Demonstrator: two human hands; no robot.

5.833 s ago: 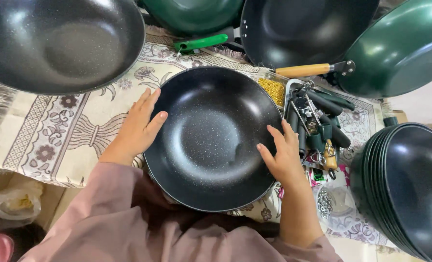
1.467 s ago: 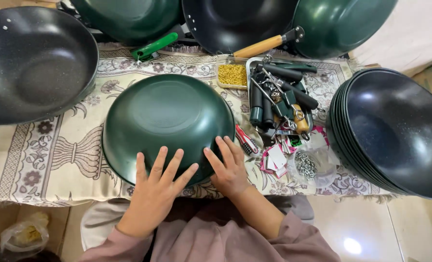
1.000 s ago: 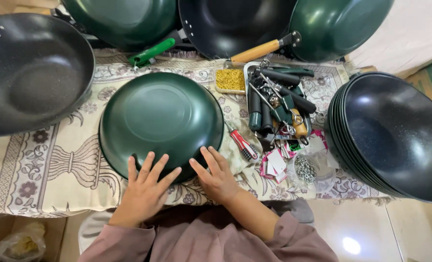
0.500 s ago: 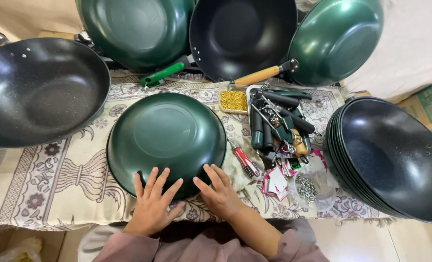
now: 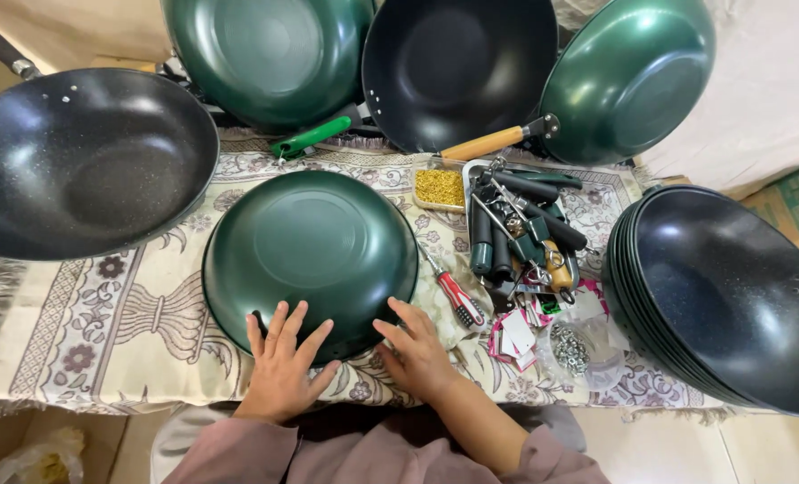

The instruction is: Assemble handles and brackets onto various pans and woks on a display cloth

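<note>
Closest to the camera are two arms in dusty pink sleeves. The left hand (image 5: 283,363) lies flat on the near edge of a green pan (image 5: 310,255) that is turned upside down. Its fingers (image 5: 278,327) are spread wide and hold nothing. The right hand (image 5: 417,354) is just beside it, at the pan's near right edge. Its fingers are spread too, with the tips touching the rim.

The green pan sits in the middle of the bench, on a pale cloth (image 5: 86,314) with a flower pattern.

Just to the right of the pan lies a red screwdriver (image 5: 453,291). Next to that is a heap of dark pan handles (image 5: 516,229), small tags and a clear bag of screws (image 5: 574,345). A little box of yellow bits (image 5: 440,186) sits behind the heap.

At the right side is a stack of black pans (image 5: 722,296), tilted toward the middle. At the left side is one big black pan (image 5: 81,161) facing up.

Farthest away, three more pans lean in a row: a green one (image 5: 269,54) with a green handle, a black one (image 5: 458,67) with a wooden handle, and another green one (image 5: 628,76).
</note>
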